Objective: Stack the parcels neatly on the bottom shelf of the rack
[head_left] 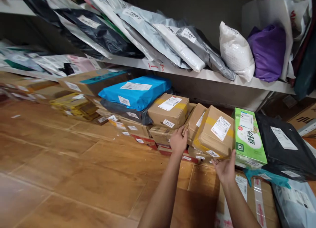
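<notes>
Looking down: from my remote seat I see a wooden floor (pixel 61 162) with parcels heaped under a white shelf (pixel 222 77).
Far left: blurred flat boxes and bags along the floor edge; I cannot read their labels.
Centre left: a blue mailer (pixel 134 93) lies on top of a dark bag and stacked cartons.
Beside it: a taped carton (pixel 169 110) with a white label sits just left of my left hand.
Left hand (pixel 178 140): fingers spread and pressed against the left edge of the tilted cardboard box (pixel 214 131); not closed around it.
Tilted cardboard box: leaning on its neighbours in the heap, yellow tape across it, label facing up.
Right hand (pixel 225 168): open, palm up, touching the box's lower right corner.
Right: a green box (pixel 249 138) stands just beside it, then a black mailer (pixel 283 145).
</notes>
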Tool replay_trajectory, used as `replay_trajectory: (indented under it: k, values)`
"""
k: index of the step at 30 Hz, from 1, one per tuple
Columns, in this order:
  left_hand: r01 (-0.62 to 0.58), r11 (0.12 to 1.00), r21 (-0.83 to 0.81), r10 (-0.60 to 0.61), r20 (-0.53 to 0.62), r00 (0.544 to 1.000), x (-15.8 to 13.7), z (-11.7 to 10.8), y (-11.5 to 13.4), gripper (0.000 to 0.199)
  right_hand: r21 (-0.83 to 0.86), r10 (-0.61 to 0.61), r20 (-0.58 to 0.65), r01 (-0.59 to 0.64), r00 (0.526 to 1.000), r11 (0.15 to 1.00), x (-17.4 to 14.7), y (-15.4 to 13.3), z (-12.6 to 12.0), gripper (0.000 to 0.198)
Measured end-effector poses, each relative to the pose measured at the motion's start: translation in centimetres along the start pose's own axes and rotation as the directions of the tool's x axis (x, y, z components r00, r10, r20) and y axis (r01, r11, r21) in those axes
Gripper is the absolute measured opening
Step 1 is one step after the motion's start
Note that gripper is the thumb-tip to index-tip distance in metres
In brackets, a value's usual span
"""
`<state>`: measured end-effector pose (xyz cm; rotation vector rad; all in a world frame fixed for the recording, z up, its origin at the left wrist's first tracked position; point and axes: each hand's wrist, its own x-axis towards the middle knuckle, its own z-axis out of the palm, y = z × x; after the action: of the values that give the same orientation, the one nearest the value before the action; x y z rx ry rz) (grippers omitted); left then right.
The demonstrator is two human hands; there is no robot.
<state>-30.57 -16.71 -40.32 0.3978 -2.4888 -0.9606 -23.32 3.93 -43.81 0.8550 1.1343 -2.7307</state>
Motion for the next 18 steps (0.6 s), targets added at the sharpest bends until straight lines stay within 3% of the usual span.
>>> replay_trajectory:
  k: [5,11,15,18]
  values:
    - [-0.064,0.995,0.070,0.063,0.013,0.998,-1.1,0.0,0.1,0.043,0.077,0.054,-0.192,-0.039,0.980,0.996,-1.3,-2.6,2.9,0.056]
    - [-0.093,0.992,0.090,0.090,0.031,0.995,-3.5,-0.2,0.0,0.040,0.023,-0.095,-0.157,0.100,0.983,0.995,-4.6,-2.4,3.5,0.062]
    - [-0.102,0.995,-0.002,0.101,0.112,0.988,-4.8,-0.1,-0.9,0.040,-0.034,-0.217,-0.166,0.214,0.962,0.976,-5.7,-1.9,2.0,0.062]
    - [-0.005,0.999,-0.035,0.013,0.232,0.973,-4.8,0.3,-1.9,0.043,-0.057,-0.187,-0.193,0.180,0.963,0.982,-5.6,-0.1,-0.6,0.070]
